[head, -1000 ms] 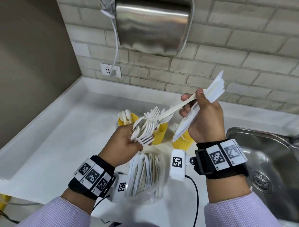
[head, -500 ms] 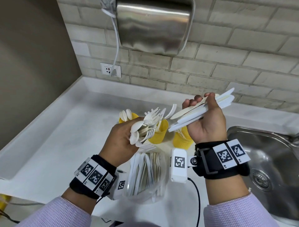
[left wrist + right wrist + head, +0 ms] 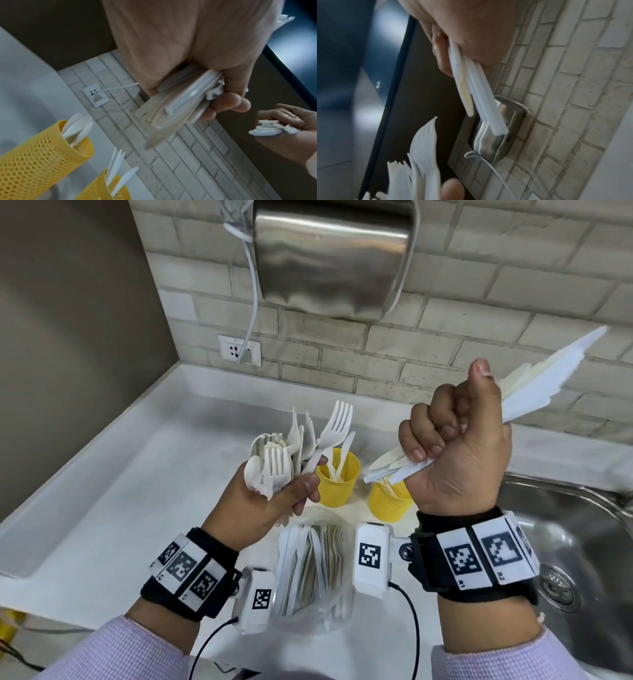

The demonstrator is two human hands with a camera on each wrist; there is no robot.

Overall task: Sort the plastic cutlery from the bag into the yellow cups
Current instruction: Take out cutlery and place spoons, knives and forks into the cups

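Here the left hand (image 3: 263, 501) is raised over the white counter (image 3: 113, 508), its fingers curled round a mixed bunch of forks and spoons (image 3: 291, 450) whose heads fan upward and whose handles stick out below the palm; one fork (image 3: 337, 422) stands taller than the rest. The right hand (image 3: 459, 450) is closed in a fist round a bundle of knives (image 3: 548, 371), thumb up, with the blades slanting up to the right toward the brick wall (image 3: 462, 337) and the handle ends poking out by the little finger. From the left wrist, the handles in the left hand look blurred, and the right hand shows off to the side with its handle ends. From the right wrist, the knife bundle is smeared but clearly clamped between fingers and palm. Two yellow mesh cups (image 3: 337, 481) are visible in the head view between and beyond the hands, upright on the counter, each with a few white pieces in it; the right one (image 3: 390, 505) sits partly behind the knife handles. The clear bag (image 3: 311, 570) lies on the counter just below the hands with more white cutlery inside. A steel sink (image 3: 582, 542) is at the right, and a steel hand dryer (image 3: 329, 254) hangs on the wall above a socket (image 3: 239, 350).
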